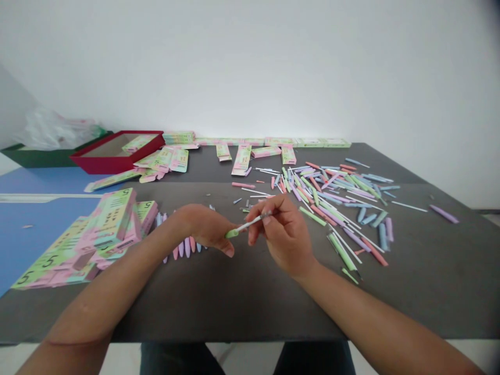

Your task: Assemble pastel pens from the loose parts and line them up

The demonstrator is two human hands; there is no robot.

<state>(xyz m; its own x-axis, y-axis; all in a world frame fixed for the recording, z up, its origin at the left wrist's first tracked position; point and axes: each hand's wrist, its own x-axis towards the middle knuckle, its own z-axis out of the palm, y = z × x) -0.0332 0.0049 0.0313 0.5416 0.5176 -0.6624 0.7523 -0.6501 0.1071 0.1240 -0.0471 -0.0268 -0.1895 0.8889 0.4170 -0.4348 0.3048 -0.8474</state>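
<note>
My right hand [283,229] pinches a thin white pen refill [250,224] between thumb and fingertips, above the front middle of the table. At its left end the refill meets a short light-green pen part [232,234], which lies between the thumb and fingers of my left hand [207,229]; those fingers are partly hidden. Beneath my left hand and wrist is a row of pastel pen barrels [187,247] in pink, purple and blue, partly covered by the arm. To the right spreads a loose heap of pastel barrels and white refills [332,192].
Stacked pink-green boxes [105,224] marked 5 stand at the left. Behind them are a red tray [97,165] and a green tray [23,158] with a plastic bag [58,130]. More small boxes [242,159] line the back by the wall. A purple barrel [444,213] lies far right.
</note>
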